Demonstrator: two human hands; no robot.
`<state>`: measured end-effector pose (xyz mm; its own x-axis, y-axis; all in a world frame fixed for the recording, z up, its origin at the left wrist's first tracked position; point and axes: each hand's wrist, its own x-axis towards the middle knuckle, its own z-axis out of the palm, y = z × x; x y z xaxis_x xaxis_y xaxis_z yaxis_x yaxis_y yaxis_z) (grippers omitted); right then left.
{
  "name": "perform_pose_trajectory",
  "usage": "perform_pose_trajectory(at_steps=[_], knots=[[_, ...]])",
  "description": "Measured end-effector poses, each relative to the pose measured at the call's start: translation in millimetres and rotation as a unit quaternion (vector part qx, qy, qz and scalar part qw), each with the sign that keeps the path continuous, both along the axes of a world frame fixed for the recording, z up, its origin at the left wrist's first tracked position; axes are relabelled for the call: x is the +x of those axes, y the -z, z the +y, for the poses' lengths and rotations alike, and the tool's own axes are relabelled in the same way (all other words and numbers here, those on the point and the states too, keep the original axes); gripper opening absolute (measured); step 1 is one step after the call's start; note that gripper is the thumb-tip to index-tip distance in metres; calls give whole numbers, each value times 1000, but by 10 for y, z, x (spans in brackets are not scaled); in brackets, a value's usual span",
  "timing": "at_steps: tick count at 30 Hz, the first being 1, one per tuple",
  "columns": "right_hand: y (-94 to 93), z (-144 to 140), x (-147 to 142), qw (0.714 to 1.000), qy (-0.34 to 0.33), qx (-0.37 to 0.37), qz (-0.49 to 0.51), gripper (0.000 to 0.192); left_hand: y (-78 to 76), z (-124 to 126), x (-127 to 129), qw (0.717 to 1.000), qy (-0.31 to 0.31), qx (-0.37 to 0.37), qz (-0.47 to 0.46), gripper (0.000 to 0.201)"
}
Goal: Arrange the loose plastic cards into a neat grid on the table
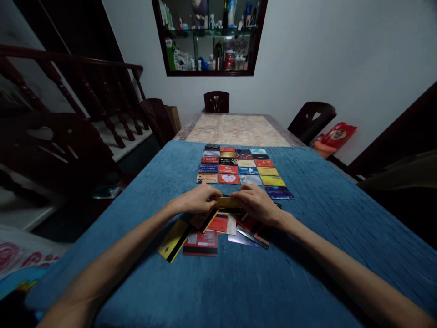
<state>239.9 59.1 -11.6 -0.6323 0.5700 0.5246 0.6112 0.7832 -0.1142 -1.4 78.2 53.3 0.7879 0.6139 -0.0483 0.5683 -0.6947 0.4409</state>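
A gold card (225,202) is pinched between my two hands, just above a loose pile of cards. My left hand (201,198) closes on its left end, and my right hand (256,203) closes on its right end. Below them lie a yellow card with a black stripe (173,239), a red card (200,243), an orange-red card (218,223) and a silvery card (243,238), several of them overlapping. Beyond my hands, many coloured cards lie in neat rows, among them a card with a white heart (229,178) and a dark blue card (279,192). My right hand covers part of the pile.
A blue cloth (143,218) covers the near part of the table; its far end shows a marble-patterned top (235,129). Dark wooden chairs stand at the far end (216,102), the left (157,119) and the right (312,120). A plastic bag (27,253) is at lower left.
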Motion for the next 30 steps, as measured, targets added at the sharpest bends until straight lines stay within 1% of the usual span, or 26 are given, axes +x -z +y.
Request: perform_pose_trajectory(at_steps=[4,10,17,23,26,30], knots=[[-4,-5,2,1000,7,-11,-4,27,29,-3,11,999,-13,32,9,18],[-13,-37,-17,997,38,-65,-27,42,43,0,25,998,-32,39,24,19],[-13,-43,-45,994,50,-95,-35,41,58,11,18,998,-38,39,19,19],[-32,-23,-33,994,56,-89,-20,43,52,37,8,998,-40,42,-7,19],[-37,-4,-6,996,66,-67,1,45,44,56,6,996,-56,54,-37,23],[-37,21,33,998,52,-32,26,53,43,73,0,991,-71,84,-77,24]])
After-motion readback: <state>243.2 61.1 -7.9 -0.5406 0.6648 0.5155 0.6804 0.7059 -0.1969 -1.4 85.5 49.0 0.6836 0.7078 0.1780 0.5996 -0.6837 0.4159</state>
